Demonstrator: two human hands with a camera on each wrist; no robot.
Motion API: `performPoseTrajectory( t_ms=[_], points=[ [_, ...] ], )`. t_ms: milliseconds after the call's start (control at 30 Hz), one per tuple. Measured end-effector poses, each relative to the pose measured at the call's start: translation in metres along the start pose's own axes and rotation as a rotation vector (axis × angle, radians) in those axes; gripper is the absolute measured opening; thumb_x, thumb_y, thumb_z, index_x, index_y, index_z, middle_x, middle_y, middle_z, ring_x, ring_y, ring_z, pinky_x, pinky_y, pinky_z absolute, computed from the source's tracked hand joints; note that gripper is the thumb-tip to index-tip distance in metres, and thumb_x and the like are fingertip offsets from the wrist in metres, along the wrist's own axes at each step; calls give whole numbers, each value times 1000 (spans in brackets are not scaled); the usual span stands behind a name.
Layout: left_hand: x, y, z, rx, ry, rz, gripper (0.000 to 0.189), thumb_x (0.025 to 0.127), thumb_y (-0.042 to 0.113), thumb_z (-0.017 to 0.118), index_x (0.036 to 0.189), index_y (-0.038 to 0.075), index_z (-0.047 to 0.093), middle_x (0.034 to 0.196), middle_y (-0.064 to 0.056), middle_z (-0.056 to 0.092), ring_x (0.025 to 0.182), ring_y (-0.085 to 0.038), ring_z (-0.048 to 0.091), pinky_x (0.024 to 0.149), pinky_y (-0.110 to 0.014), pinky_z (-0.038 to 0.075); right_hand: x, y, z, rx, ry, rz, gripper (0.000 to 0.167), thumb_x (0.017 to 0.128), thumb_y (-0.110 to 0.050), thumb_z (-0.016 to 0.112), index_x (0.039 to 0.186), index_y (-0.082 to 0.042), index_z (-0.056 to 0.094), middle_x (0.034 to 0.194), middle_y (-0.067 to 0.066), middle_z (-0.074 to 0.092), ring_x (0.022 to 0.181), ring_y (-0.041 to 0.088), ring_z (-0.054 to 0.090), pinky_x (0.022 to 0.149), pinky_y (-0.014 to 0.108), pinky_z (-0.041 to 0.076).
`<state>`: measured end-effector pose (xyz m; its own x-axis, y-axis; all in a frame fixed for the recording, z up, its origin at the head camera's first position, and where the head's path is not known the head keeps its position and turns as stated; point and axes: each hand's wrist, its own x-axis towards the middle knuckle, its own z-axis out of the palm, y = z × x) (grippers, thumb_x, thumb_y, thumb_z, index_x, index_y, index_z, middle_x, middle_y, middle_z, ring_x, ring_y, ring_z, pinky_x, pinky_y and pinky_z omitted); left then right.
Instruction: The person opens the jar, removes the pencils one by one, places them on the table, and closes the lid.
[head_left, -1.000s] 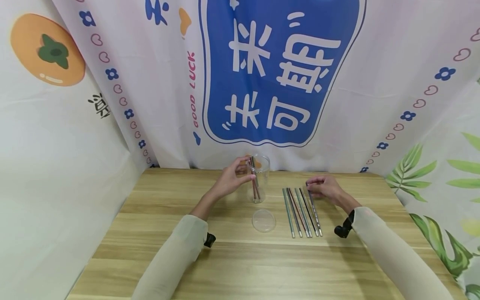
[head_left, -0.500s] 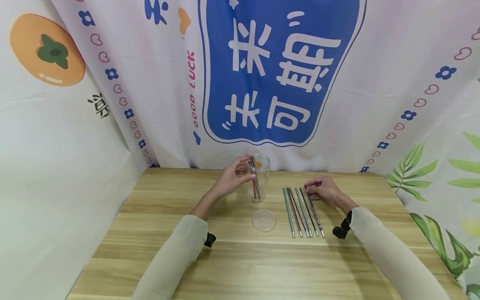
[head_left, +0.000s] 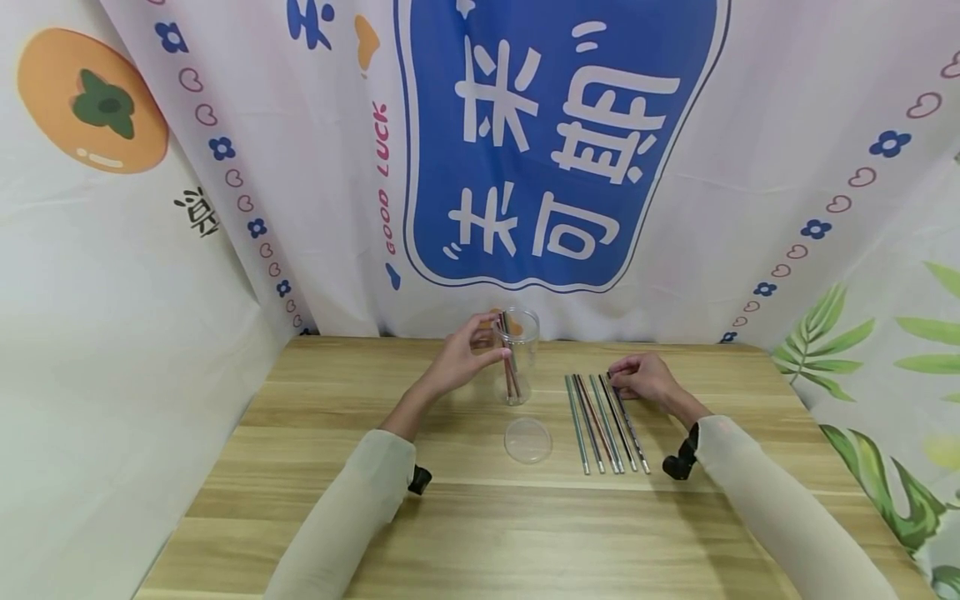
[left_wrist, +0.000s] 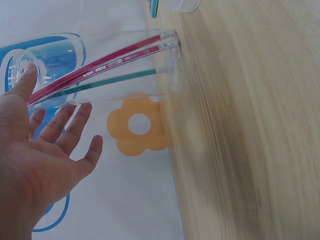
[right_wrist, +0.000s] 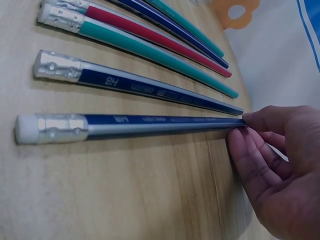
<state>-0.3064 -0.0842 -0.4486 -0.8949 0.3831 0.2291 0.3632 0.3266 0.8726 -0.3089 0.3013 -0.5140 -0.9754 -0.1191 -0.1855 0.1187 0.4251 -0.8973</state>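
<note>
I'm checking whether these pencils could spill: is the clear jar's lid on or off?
Off: the round lid lies on the table, apart from the clear jar, which stands upright and uncovered with pencils inside.

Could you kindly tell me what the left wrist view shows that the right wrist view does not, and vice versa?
Only the left wrist view shows the left hand, gripping the clear container, and the two red pencils and green pencil inside. Only the right wrist view shows the right hand, pinching the end of a dark blue pencil opposite its eraser. Both share the wooden table, an orange flower print on pale cloth, and loose pencils, though the left wrist view catches just a glimpse.
</note>
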Motion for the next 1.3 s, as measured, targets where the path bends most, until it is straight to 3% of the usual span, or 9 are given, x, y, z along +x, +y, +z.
performPoseTrajectory(
  t_ms=[567,833,1067,1300],
  points=[
    [-1,1,0,8,-11,-5,70,96,23,82,156,12,48,149,-15,61,135,-35,62,112,-48,53,-4,-8,7,-120,17,-2,24,98,2,70,120,12,68,103,19,74,78,18,73,69,28,65],
    [0,1,0,4,-7,-4,70,95,23,82,156,12,48,150,-14,61,135,-35,62,112,-48,53,-2,-25,3,-293,57,-175,26,98,-5,72,119,11,71,102,19,75,86,22,71,68,24,59],
    [0,1,-1,-7,-9,0,70,95,23,82,156,12,48,149,-14,62,135,-35,62,112,-49,53,-10,-60,11,-245,55,-308,22,97,-5,75,115,7,75,98,16,77,90,38,74,72,40,66],
    [0,1,-1,-7,-8,7,70,96,24,82,156,13,48,149,-14,62,135,-35,62,112,-49,53,-20,-100,20,-259,58,-387,17,96,-6,78,112,1,78,100,13,78,89,30,73,70,25,61]
  ],
)
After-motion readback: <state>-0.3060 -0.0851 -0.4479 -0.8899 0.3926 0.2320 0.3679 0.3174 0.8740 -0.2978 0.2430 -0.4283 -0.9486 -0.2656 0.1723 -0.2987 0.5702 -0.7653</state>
